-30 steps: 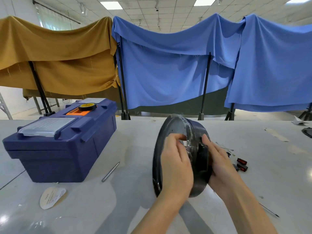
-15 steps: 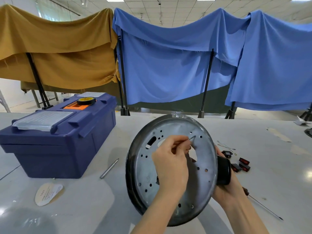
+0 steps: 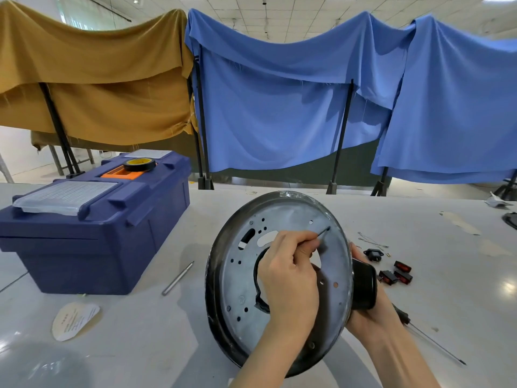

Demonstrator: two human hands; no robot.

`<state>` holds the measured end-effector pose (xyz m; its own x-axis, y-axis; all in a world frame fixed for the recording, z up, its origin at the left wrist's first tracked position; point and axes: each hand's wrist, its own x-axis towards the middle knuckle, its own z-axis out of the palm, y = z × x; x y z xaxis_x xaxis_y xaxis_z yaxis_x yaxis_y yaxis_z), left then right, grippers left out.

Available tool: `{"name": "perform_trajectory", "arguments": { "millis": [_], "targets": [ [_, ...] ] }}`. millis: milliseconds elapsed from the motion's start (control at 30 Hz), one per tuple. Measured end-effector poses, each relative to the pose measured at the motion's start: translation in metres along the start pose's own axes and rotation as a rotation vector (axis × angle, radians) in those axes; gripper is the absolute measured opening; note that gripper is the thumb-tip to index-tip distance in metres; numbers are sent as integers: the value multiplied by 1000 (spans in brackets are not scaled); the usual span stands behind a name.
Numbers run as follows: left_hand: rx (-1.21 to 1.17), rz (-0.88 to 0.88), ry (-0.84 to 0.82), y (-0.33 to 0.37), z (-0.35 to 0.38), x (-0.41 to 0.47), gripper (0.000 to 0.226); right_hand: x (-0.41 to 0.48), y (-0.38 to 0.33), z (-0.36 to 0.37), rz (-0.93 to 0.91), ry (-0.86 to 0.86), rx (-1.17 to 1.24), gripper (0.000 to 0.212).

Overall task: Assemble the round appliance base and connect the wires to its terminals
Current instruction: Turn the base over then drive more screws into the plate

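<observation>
Base [image 3: 246, 278] tilted, gripped by right hand [image 3: 372, 312]; left hand [image 3: 291, 278] pinching thin wire [image 3: 324, 231].

The round base [image 3: 279, 278] stands tilted on edge, grey perforated underside facing the camera, black rim around.

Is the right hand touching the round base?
Touching. The head view shows the right hand gripping the black knob and rim behind the round base.
</observation>
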<state>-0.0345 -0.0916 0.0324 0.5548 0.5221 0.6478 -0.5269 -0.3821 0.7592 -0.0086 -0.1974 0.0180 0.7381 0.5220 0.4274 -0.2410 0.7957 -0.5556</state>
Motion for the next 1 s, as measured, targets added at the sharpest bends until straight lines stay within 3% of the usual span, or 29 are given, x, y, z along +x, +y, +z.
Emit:
{"name": "perform_trajectory", "arguments": {
  "millis": [67,133,167,267,300,333,367,467,600,767,933,1000],
  "targets": [
    [77,83,49,-2,0,-3,26,-1,0,-2,63,25,-9,61],
    [126,140,92,-5,1,-6,25,4,1,-10,198,228,-38,45],
    [133,152,101,-5,1,-7,25,3,-3,-9,215,250,-65,45],
    [134,152,104,-6,3,-7,27,-2,-10,1,28,160,-75,65],
    [129,146,99,-5,3,-7,26,-1,-8,2,13,208,-96,58],
    [116,136,88,-5,3,-6,26,1,-4,-1,14,238,-149,45],
    [94,120,68,-4,3,-4,25,0,-3,1,144,291,-106,44],
    [21,44,21,2,2,2,24,0,-6,-3,82,337,-35,64],
    [-131,-114,-47,8,-3,21,31,4,-12,3,86,424,-285,44],
    [-312,-264,-97,12,-18,42,39,12,-14,33,-55,314,-658,38],
    [-642,-766,-170,1,-36,50,18,14,0,58,-122,225,-906,37],
    [-744,-952,-214,-4,-45,50,30,15,10,68,-168,174,-1063,41]
  ]
}}
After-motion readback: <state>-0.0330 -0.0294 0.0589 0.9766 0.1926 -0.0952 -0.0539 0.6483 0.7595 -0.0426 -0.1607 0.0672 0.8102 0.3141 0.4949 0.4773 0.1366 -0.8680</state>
